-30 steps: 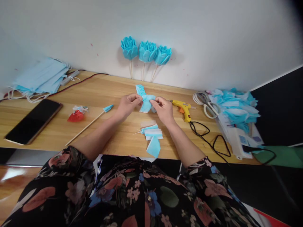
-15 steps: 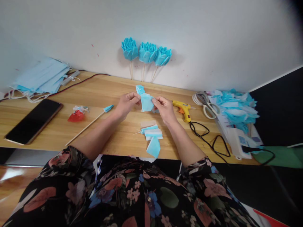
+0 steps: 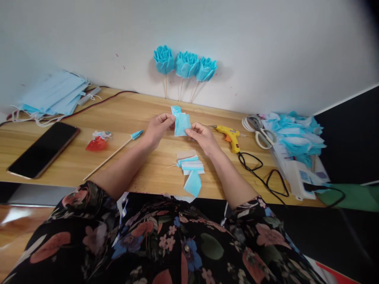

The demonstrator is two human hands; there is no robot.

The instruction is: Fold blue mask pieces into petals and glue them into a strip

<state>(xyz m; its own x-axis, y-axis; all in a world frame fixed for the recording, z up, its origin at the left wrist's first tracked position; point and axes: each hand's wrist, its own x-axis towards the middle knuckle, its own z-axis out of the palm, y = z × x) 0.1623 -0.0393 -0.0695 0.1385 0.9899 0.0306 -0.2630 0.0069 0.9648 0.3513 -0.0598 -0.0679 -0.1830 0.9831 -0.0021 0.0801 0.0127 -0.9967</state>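
Between my two hands is a small light-blue piece of mask fabric [image 3: 181, 125], held above the table. My left hand [image 3: 160, 128] pinches its left edge between thumb and finger. At its lower right edge my right hand [image 3: 203, 136] grips it the same way. Just behind the held piece lies a crumpled blue scrap [image 3: 175, 109]. Nearer to me, a small stack of cut mask pieces [image 3: 191, 167] rests on the table, with a loose blue petal-shaped piece [image 3: 193, 184] at its front. A stick with a blue tip [image 3: 136, 135] lies left of my left hand.
Three blue fabric flowers [image 3: 187, 65] on sticks lean on the wall. To the right are a yellow glue gun [image 3: 229, 136], scissors [image 3: 264, 139], a pile of blue scraps [image 3: 296, 134] and a power strip [image 3: 297, 181]. Masks [image 3: 53, 92], a phone [image 3: 44, 150] and a red packet [image 3: 97, 142] stand left.
The held fabric now shows a squarer, flatter face. My right hand has shifted slightly down and left along its edge. The left hand keeps its pinch.
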